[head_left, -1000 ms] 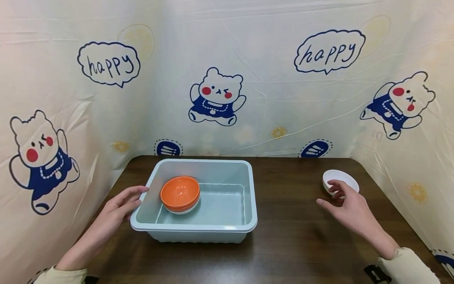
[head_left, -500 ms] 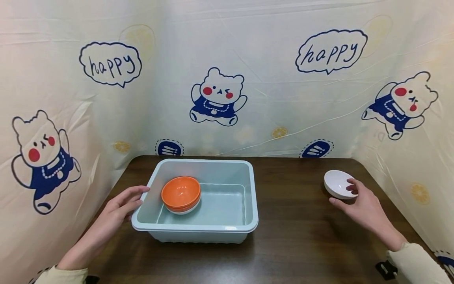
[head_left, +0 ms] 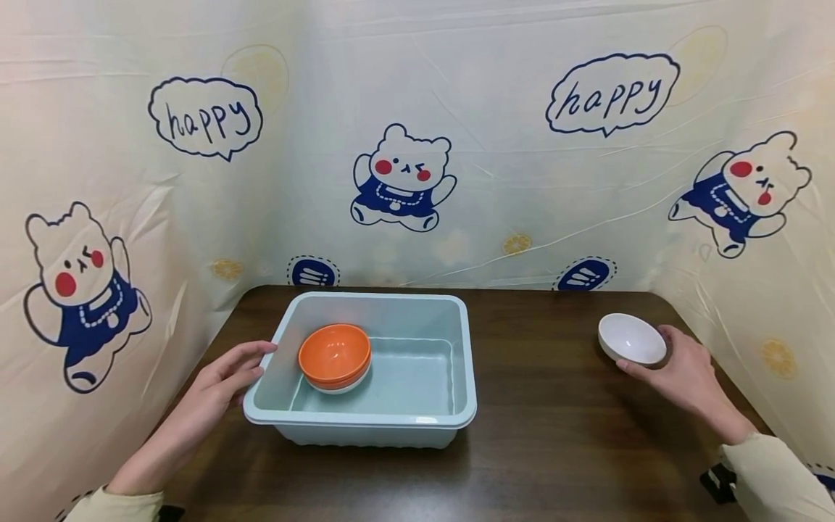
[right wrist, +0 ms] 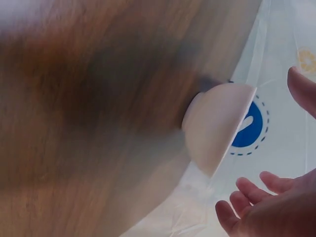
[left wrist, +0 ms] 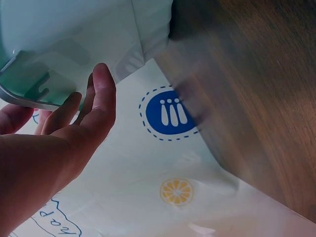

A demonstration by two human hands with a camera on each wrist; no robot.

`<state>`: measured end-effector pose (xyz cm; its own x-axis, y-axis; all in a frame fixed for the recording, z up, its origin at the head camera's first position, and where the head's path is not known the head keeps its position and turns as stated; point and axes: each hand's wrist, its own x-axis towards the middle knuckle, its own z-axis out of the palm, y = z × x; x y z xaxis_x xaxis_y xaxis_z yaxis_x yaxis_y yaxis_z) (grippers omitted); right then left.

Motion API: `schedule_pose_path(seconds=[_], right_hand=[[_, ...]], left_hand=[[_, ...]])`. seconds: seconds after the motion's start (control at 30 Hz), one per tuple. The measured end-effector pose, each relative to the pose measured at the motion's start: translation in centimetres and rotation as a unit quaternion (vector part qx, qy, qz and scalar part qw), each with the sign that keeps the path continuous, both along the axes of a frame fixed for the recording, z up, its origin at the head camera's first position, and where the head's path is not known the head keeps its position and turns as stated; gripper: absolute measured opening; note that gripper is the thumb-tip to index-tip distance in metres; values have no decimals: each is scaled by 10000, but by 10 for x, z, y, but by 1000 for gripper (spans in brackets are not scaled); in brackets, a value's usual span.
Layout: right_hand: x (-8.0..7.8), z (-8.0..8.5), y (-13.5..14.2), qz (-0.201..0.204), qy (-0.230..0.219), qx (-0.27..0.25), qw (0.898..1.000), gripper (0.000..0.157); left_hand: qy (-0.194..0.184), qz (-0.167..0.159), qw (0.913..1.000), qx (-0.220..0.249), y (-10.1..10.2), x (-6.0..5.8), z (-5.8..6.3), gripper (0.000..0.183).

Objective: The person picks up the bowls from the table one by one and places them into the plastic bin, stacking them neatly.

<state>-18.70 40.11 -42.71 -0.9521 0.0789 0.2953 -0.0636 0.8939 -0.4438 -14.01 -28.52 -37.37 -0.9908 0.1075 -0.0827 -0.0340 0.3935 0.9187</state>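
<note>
A light blue plastic tub stands left of centre on the table. Inside, at its left, an orange bowl tops a nested stack with a white bowl at the bottom. My left hand holds the tub's left rim; in the left wrist view its fingers lie against the outer wall. At the far right sits a single white bowl, upright. My right hand is beside it, thumb and fingers spread; the right wrist view shows a gap between them and the bowl.
The dark wooden table stretches between the tub and the lone bowl. A pale printed curtain with bears and lettering closes in the back and both sides, close to the table's edges.
My right hand has moved rightward, from over the near side of the white bowl to its right side. The left hand stays at the tub's rim, and both bowls and tub keep their places.
</note>
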Motion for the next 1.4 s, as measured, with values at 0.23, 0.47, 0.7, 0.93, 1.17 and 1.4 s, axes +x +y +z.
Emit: schedule_pose_path(seconds=[0.23, 0.47, 0.7, 0.93, 1.17, 1.4], right_hand=[[-16, -8, 11, -7, -270, 190, 9995, 102], [-27, -13, 18, 61, -462, 221, 9987, 108], [-30, -15, 24, 124, -662, 85, 9977, 110], [-31, -15, 27, 201, -810, 23, 9965, 109], [-32, -18, 30, 303, -552, 49, 9980, 102], [-33, -22, 32, 320, -795, -44, 9963, 107]], left_hand=[[-86, 47, 9999, -80, -1, 0, 0, 45], [-169, 68, 9998, -126, -1, 1, 0, 45], [-166, 23, 9998, -96, 1, 0, 2, 46], [-143, 8, 9998, -150, 1, -1, 3, 45], [-69, -16, 9999, -157, 1, -1, 3, 45], [-80, 10, 9997, -211, 2, 0, 4, 45]])
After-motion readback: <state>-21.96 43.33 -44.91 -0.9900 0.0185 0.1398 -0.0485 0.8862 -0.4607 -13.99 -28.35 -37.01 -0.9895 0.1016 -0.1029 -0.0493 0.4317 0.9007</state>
